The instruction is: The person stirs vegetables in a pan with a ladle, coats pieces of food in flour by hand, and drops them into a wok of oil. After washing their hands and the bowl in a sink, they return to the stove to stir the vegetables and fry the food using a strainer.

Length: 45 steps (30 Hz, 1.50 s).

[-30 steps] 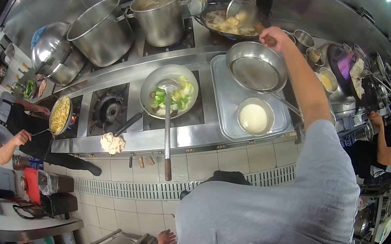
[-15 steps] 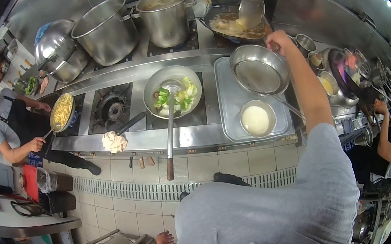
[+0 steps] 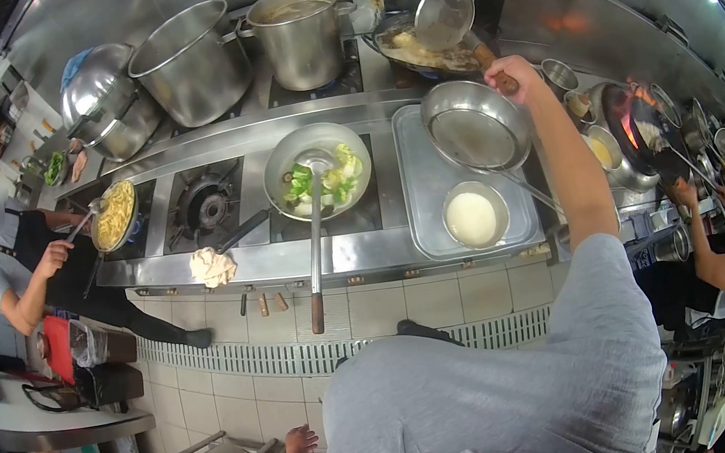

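Observation:
My right hand grips the wooden handle of a round metal strainer. The strainer is tilted over a dark wok of frothing, bubbling liquid at the back of the stove. Below that hand, a shallow metal pan and a metal bowl of white liquid sit on a tray. My left hand hangs low beside my body near a metal rail rack, fingers apart and holding nothing. A frying pan with green vegetables stands on the front burner, a long-handled ladle resting in it.
Tall stockpots line the back left. At left a person stirs a pan of noodle-like food. On the right, co-workers handle a flaming wok. A cloth lies by the pan handle at the stove's front edge.
My right hand and the strainer have shifted slightly left over the wok. The person at left has raised the utensil hand, and flames now show higher in the wok at right.

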Available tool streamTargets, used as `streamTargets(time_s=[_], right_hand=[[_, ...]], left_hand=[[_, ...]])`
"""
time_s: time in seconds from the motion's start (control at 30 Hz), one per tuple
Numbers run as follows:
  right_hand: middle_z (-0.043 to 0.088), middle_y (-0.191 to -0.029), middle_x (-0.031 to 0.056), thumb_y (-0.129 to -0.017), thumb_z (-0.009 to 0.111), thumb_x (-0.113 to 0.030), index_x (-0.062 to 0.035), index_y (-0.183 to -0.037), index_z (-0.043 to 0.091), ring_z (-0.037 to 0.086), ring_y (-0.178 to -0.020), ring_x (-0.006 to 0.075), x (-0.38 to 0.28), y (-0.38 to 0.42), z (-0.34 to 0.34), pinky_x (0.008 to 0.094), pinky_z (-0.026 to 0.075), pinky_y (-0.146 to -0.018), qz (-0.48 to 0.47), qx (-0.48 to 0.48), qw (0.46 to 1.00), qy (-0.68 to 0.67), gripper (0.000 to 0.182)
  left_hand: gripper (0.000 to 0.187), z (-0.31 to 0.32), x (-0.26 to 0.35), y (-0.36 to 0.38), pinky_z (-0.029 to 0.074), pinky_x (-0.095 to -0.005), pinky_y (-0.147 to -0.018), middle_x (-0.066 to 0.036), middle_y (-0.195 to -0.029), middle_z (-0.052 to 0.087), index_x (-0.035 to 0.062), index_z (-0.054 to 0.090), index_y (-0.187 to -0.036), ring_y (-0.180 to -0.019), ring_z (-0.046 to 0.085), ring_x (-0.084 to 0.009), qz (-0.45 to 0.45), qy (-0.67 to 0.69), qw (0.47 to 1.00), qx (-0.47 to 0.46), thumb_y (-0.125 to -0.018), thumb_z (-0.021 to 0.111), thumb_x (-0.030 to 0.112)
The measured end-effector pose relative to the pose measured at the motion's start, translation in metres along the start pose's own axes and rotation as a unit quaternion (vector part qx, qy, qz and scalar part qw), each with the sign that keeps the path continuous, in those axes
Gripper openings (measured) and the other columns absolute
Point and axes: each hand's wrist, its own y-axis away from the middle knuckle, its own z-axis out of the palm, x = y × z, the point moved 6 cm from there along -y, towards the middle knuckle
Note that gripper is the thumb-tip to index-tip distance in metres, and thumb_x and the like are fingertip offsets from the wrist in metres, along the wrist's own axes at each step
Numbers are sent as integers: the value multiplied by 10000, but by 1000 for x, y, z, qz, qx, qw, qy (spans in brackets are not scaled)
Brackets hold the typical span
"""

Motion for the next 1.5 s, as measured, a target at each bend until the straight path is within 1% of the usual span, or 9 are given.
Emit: streamTargets(time_s=[0.33, 0.53, 0.67, 0.77, 0.93, 1.03, 1.23, 1.33, 1.5], right_hand=[[569, -640, 83, -703, 620, 42, -12, -718, 579, 582, -518, 202, -9, 7, -38, 335, 453, -450, -62, 141, 981, 118, 69], [575, -637, 129, -665, 617, 66, 58, -729, 580, 595, -503, 246, -12, 7, -41, 384, 481, -456, -31, 259, 920, 292, 75], [555, -591, 117, -654, 623, 68, 63, -710, 591, 562, -473, 219, 19, -33, -33, 377, 413, -412, -52, 183, 959, 209, 64], [551, -586, 106, -644, 613, 91, 44, -707, 596, 533, -460, 202, 44, -61, -17, 356, 369, -401, 14, 109, 990, 85, 80], [601, -671, 85, -776, 650, -54, -43, -720, 600, 577, -587, 182, 50, -77, 13, 298, 433, -505, 28, -31, 999, -30, 76], [609, -680, 80, -782, 641, -43, -46, -732, 608, 582, -598, 163, 43, -66, 18, 289, 441, -507, 42, -13, 995, -94, 60], [579, -617, 98, -769, 632, -26, -26, -654, 579, 569, -536, 202, 25, -52, 10, 340, 443, -487, 9, 4, 1000, -25, 127], [587, -627, 66, -763, 653, -31, -48, -727, 588, 585, -530, 163, 15, -45, 1, 293, 450, -476, 0, 33, 997, 66, 76], [576, -618, 66, -738, 659, -3, -50, -772, 559, 581, -515, 162, 2, -27, -4, 306, 435, -437, -21, 55, 990, 127, 116]], left_hand=[[380, 6, -13, 5, 526, -461, -680, -151, -1042, 641, 15, 549, -1232, -856, 667, -305, -13, 22, 1000, -3, -972, 568, 292], [378, 13, -19, 17, 524, -451, -664, -145, -1026, 640, 15, 545, -1231, -839, 665, -297, -24, 35, 999, 0, -970, 569, 288], [378, 16, -18, 22, 522, -445, -653, -141, -1015, 639, 15, 542, -1231, -828, 664, -291, -30, 39, 999, 6, -968, 570, 285], [377, 16, -17, 25, 521, -441, -646, -138, -1008, 639, 15, 540, -1231, -819, 664, -287, -32, 42, 999, 10, -967, 571, 283], [376, 20, -17, 30, 519, -433, -632, -133, -995, 638, 15, 537, -1230, -805, 662, -279, -39, 47, 998, 15, -966, 572, 280], [376, 24, -19, 32, 518, -429, -624, -130, -987, 638, 15, 535, -1230, -797, 662, -275, -40, 51, 998, 16, -965, 573, 278], [375, 29, -24, 27, 515, -419, -609, -124, -971, 637, 15, 531, -1230, -780, 660, -267, -40, 57, 998, 9, -963, 574, 274], [374, 29, -19, 21, 514, -415, -601, -121, -963, 637, 15, 529, -1230, -771, 660, -262, -37, 56, 998, 6, -962, 575, 272], [374, 24, -8, 6, 512, -407, -588, -117, -950, 636, 15, 526, -1229, -757, 658, -255, -26, 48, 998, 0, -960, 576, 269]])
